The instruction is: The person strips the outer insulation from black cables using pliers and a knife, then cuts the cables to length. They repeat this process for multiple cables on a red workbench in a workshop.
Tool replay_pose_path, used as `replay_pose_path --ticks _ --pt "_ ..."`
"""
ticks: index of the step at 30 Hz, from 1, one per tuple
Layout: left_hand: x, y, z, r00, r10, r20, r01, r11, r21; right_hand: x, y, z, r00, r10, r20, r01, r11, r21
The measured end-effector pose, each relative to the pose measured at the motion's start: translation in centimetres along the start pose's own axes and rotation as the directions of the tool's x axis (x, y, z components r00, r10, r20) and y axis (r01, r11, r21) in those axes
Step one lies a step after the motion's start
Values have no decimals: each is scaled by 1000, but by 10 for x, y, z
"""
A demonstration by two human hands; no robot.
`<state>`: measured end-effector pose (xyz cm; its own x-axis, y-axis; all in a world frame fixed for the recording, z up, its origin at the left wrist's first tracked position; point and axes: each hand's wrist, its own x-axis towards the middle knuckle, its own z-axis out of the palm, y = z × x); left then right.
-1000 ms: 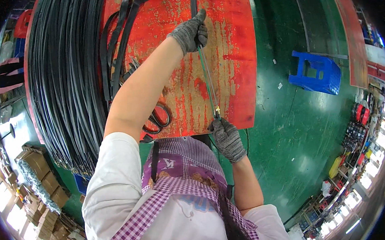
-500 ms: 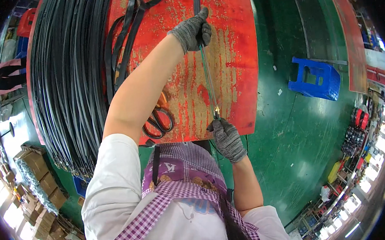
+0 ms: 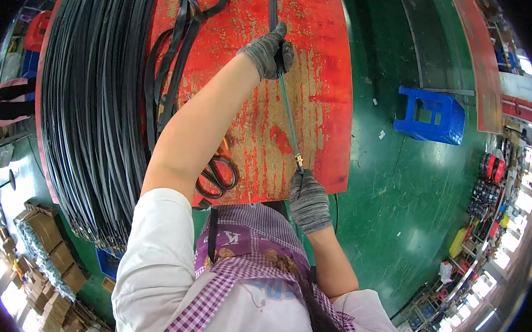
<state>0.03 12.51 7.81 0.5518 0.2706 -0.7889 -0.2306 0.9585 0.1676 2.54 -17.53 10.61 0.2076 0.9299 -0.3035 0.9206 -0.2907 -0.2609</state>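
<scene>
I see the left hand point(image 3: 269, 55) closed round the black strap point(image 3: 273, 8) | right hand point(image 3: 310, 203) pinching the green cord point(image 3: 289, 115) by its gold-coloured fitting point(image 3: 299, 161); cord straight between them above the red worktop point(image 3: 255, 142) | I'd pull evenly, in line

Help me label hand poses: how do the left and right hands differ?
The left hand is out over the red table, while the right hand is at its near edge. The left hand is wrapped around a black strap; the right hand grips the near end of a thin green strand, beside a brass-coloured fitting. Both wear grey gloves.
</scene>
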Motion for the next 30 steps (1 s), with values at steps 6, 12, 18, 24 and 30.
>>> replay_pose_path --ticks 6,12,18,24,30 --pt "2 -1 2 1000 -26 -12 26 999 -26 1 -14 -17 978 172 117 -176 984 23" --pt "0 0 4 999 -53 -3 53 998 -33 -5 -3 -7 999 -39 -10 38 998 -42" --pt "3 0 1 998 -65 26 66 997 -28 -6 3 -1 998 -56 11 56 998 -1" --pt "4 2 -3 991 -114 63 118 991 -59 -3 1 -3 998 19 64 -29 984 173" --pt "2 -1 -8 988 -86 127 97 992 -86 -4 5 3 998 28 60 -48 938 344"
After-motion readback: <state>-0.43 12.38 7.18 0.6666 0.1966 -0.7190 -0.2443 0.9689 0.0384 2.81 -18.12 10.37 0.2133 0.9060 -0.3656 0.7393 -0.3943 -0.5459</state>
